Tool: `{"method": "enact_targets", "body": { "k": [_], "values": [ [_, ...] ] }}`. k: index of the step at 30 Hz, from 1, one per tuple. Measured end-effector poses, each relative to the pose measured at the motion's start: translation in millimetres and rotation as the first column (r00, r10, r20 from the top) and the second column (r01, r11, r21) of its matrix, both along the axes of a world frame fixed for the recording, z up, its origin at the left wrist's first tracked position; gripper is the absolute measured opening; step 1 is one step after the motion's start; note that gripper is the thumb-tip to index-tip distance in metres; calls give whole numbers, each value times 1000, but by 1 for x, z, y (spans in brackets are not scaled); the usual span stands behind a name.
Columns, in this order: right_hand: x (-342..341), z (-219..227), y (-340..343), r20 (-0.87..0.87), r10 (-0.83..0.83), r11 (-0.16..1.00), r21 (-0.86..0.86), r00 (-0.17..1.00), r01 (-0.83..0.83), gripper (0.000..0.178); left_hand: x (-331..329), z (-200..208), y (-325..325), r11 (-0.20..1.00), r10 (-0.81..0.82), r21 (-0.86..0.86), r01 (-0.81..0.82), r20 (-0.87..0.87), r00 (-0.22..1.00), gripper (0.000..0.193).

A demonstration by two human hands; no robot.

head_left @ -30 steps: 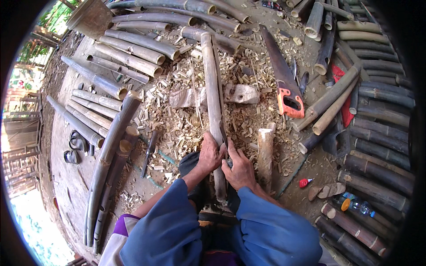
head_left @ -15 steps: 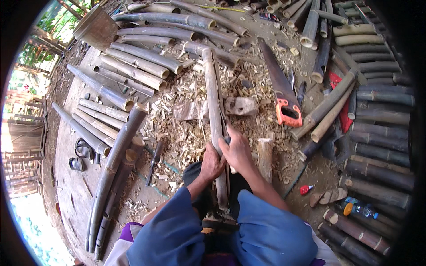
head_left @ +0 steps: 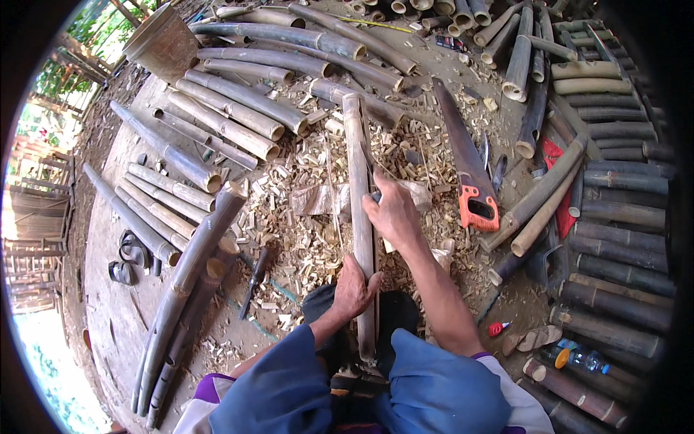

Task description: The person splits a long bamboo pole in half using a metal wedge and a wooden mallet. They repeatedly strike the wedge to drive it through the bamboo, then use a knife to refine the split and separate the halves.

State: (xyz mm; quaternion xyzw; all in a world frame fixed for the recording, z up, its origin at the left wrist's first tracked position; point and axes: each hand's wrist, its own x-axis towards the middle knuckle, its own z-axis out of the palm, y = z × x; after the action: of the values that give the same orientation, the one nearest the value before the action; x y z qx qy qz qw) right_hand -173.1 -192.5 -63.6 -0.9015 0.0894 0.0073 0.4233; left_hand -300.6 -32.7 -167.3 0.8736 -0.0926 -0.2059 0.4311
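Amid shavings: you're working a bamboo pole (head_left: 357, 181)
L hand (head_left: 352, 289) grips pole near you, R hand (head_left: 394, 211) closed on blade mid-pole; split looks partway, far end left

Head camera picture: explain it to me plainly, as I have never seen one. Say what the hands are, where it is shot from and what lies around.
A wide fisheye camera worn on a person's head looks down, so straight edges bend. No machine here: two bare hands work. The left hand grips a long bamboo pole near its close end. The right hand presses on it farther up, seemingly holding a tool whose kind I cannot tell. The ground is strewn with bamboo shavings. An orange-handled handsaw lies right of the pole, and stacked bamboo poles lie around.
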Motion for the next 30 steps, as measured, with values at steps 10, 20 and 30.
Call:
{"method": "enact_targets", "body": {
  "k": [10,20,30],
  "values": [
    [26,26,4,-181,-5,999,-33,983,-1,62,8,10,7,999,-10,-36,7,-88,996,61],
    [61,17,5,-170,-29,999,-33,985,23,51,6,11,3,999,-46,-30,43,-87,995,60],
    [53,-5,-16,45,-14,999,-47,999,17,52,8,-5,7,988,-30,-152,8,-142,989,64]
  ]
}}
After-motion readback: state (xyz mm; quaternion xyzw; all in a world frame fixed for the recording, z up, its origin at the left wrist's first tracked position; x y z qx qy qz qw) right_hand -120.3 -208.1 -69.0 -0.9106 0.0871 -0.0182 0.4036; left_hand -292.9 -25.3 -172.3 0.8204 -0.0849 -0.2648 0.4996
